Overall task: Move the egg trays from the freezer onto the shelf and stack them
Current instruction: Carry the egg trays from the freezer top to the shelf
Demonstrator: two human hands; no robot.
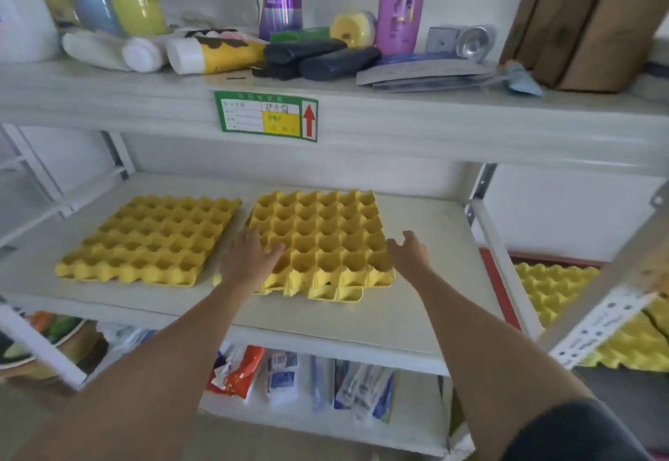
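Two lots of yellow egg trays lay on the middle shelf, the board directly below the green label. The left tray sat flat down and to the left of the label, apart from its neighbour. The right stack sat below and slightly to the right of the label; a second tray's edge poked out crookedly under its front, so it looked like at least two trays, not yet squared up.

The left hand rested with spread fingers on the stack's near left corner, touching it, gripping nothing. The right hand hovered wide open just beside the stack's right edge; whether it touched the tray could not be told.

More yellow trays showed far to the right of the label and lower down, beyond the shelf's upright post, in what was probably the freezer, though too little of it showed to be sure.

By my judgement the job was partly done: several trays had reached the shelf, but they sat in two separate lots, the right one was misaligned, and more remained to be fetched. Left to do: straighten that stack, merge the two lots, and bring over the rest.
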